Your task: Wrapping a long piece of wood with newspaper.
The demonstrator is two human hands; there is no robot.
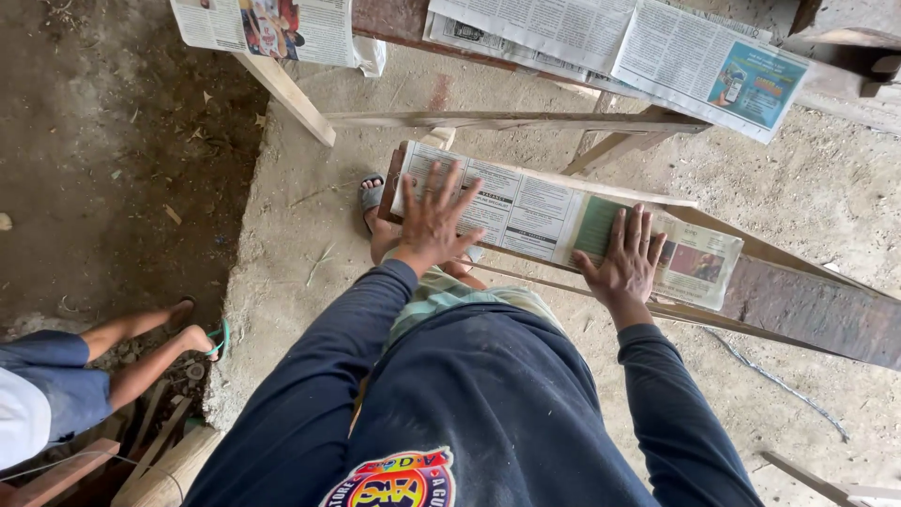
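A long strip of newspaper (535,211) lies over the top face of a dark wooden board (798,300) that runs from centre to lower right. My left hand (434,221) presses flat on the left end of the paper, fingers spread. Flat on the paper's green part rests my right hand (624,258), fingers apart. Both arms wear dark blue sleeves. My sandalled foot (373,202) shows just left of the board's end.
More newspaper sheets (657,42) cover a wooden frame (511,120) at the top. A pale plank (286,94) slants at upper left. Another person's legs (141,347) sit at lower left beside wood pieces (160,460). Concrete floor (826,188) lies around, dirt ground at left.
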